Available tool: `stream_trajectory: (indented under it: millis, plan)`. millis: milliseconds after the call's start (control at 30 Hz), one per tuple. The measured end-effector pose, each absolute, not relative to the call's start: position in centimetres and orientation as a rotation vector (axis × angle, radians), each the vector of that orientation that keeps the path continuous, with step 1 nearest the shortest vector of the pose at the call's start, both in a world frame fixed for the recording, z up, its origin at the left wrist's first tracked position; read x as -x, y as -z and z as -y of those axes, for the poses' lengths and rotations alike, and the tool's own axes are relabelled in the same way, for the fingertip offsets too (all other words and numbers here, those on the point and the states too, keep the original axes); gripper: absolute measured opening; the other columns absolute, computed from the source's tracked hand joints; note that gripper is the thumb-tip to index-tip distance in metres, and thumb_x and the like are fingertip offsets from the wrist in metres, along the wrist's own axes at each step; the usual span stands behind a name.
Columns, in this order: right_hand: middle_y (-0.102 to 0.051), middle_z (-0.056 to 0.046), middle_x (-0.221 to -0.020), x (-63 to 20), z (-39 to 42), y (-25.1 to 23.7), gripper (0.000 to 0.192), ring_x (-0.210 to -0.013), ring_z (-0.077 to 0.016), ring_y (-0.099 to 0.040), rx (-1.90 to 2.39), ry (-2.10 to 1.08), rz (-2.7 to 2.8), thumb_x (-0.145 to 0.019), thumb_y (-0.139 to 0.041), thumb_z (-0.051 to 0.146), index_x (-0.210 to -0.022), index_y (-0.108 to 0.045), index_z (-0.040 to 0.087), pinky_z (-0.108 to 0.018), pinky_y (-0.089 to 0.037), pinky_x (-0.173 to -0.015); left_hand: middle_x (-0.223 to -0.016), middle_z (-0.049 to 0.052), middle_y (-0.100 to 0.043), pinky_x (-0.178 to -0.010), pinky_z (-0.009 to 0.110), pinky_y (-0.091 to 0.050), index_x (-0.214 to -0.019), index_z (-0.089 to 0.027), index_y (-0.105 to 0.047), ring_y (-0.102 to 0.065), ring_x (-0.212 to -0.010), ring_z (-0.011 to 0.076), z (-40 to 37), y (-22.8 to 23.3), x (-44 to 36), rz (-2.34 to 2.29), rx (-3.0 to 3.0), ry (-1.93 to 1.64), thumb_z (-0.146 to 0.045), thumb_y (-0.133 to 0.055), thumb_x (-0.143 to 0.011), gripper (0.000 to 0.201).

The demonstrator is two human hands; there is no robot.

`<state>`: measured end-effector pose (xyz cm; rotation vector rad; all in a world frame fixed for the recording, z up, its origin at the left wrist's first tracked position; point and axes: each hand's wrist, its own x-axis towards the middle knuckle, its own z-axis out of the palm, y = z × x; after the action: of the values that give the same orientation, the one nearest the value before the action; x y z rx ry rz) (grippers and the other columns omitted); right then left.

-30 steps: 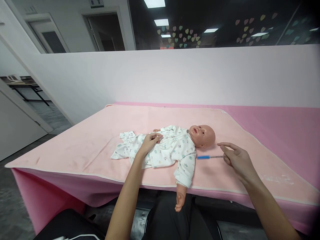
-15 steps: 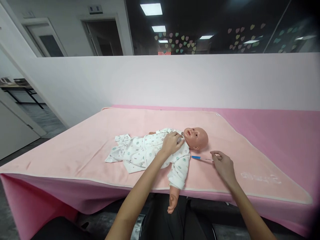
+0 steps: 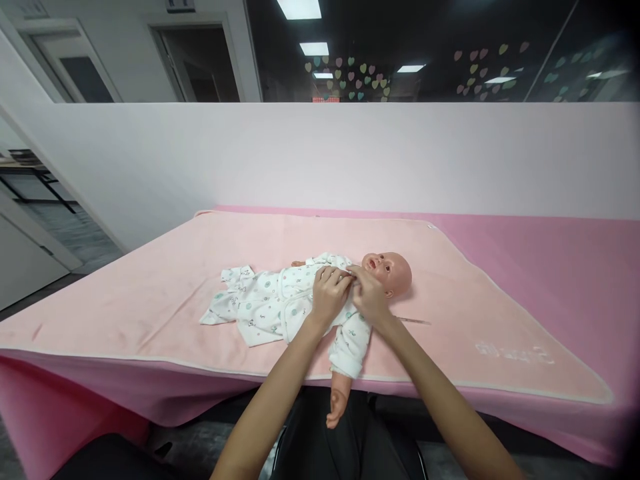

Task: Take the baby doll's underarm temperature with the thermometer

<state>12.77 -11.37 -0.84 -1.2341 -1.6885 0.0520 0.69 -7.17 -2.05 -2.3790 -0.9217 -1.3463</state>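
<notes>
A baby doll (image 3: 397,272) lies on its back with its head to the right, dressed in a white printed shirt (image 3: 300,283) and matching trousers. One bare doll arm (image 3: 339,400) hangs over the near table edge. At the shirt's neckline, my left hand (image 3: 331,293) has its fingers curled on the cloth. Close against it, my right hand (image 3: 369,293) pinches the collar just below the doll's chin. Fingertips of both hands partly hide the fabric between them. Behind my right wrist shows part of a thin thermometer-like stick (image 3: 415,321), lying on the blanket.
A peach blanket (image 3: 165,287) with a white edge covers much of the table, over a pink cloth (image 3: 560,267). A white partition wall (image 3: 350,157) rises behind, topped by dark glass with heart stickers. My lap is under the near edge.
My right hand has let go of the blue-ended stick and moved left to the doll's collar. My left hand has stayed on the doll's chest, its fingers now curled at the neckline.
</notes>
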Motion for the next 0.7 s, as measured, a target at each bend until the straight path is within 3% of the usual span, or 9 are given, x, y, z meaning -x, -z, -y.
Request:
stream_trajectory:
  millis: [167,367,700]
  plan:
    - [-0.064,-0.007,-0.100,-11.0,8.5,2.6,0.042,-0.094,-0.0195,-0.058,1.149,-0.080,1.675,-0.072,-0.038,0.009,-0.109,-0.056,0.019,-0.034,-0.045,-0.086,-0.065,0.002,-0.060,-0.088,0.038,-0.032,-0.078,-0.023,-0.064,-0.052,-0.075,0.0163,7.2,2.4,-0.1,0.975,2.247,1.393,-0.018,-0.046,-0.085,0.020]
    - [-0.064,-0.008,-0.101,-12.0,8.4,4.3,0.036,-0.096,-0.0178,-0.059,1.113,-0.105,1.512,-0.082,-0.035,0.018,-0.117,-0.047,0.018,-0.034,-0.046,-0.087,-0.067,0.002,-0.063,-0.087,0.039,-0.033,-0.076,-0.021,-0.058,-0.055,-0.074,0.0174,6.9,3.0,-0.3,1.050,2.240,1.545,-0.025,-0.048,-0.086,0.014]
    - [-0.066,-0.010,-0.101,-11.4,8.9,3.8,0.038,-0.098,-0.0205,-0.060,1.247,-0.192,1.356,-0.084,-0.038,0.026,-0.121,-0.042,0.019,-0.039,-0.044,-0.090,-0.058,0.001,-0.058,-0.084,0.038,-0.032,-0.065,-0.022,-0.052,-0.052,-0.070,0.0173,6.8,2.9,-0.3,1.087,2.254,1.561,-0.028,-0.049,-0.085,0.021]
